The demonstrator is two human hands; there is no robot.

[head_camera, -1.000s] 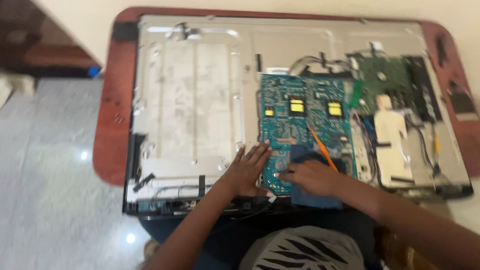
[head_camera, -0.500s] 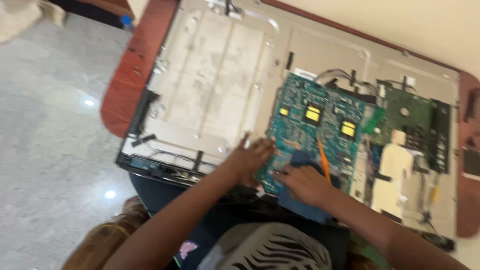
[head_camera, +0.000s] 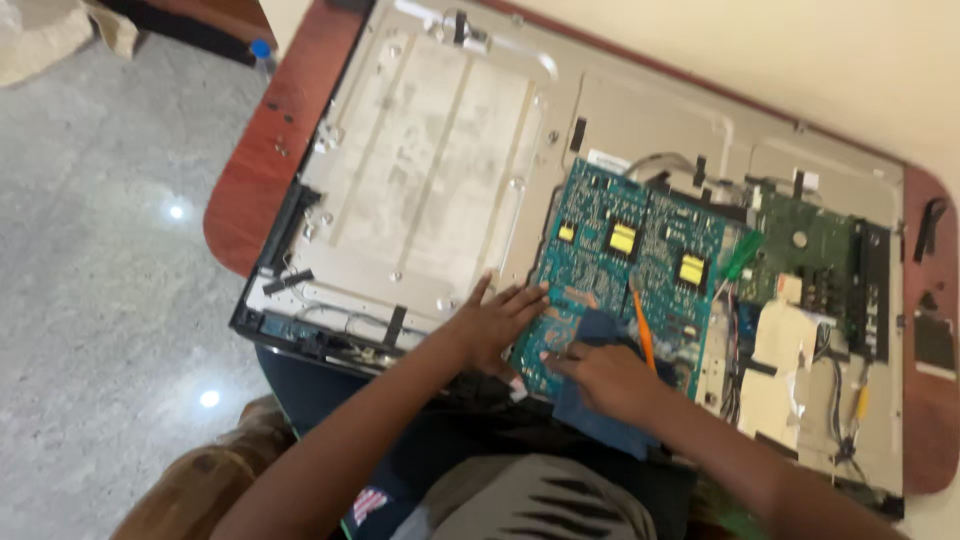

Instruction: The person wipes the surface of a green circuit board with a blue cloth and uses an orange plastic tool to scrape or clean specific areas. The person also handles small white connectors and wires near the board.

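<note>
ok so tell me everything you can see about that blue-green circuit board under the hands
The circuit board is a teal-green rectangle lying flat on the grey metal back panel of an opened flat screen, tilted in the head view. It carries three yellow block components, small parts and fine traces. The left hand presses its near left edge with fingers spread. The right hand holds a blue cloth on its near part. An orange stick-like tool lies across it beside the cloth. A smaller green board sits to its right.

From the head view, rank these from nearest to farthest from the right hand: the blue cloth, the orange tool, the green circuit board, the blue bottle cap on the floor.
1. blue cloth: under the right hand, touching it.
2. orange tool: just beside the hand, lying on the teal circuit board.
3. green circuit board: up and to the right.
4. blue bottle cap: far upper left, on the floor.
</note>
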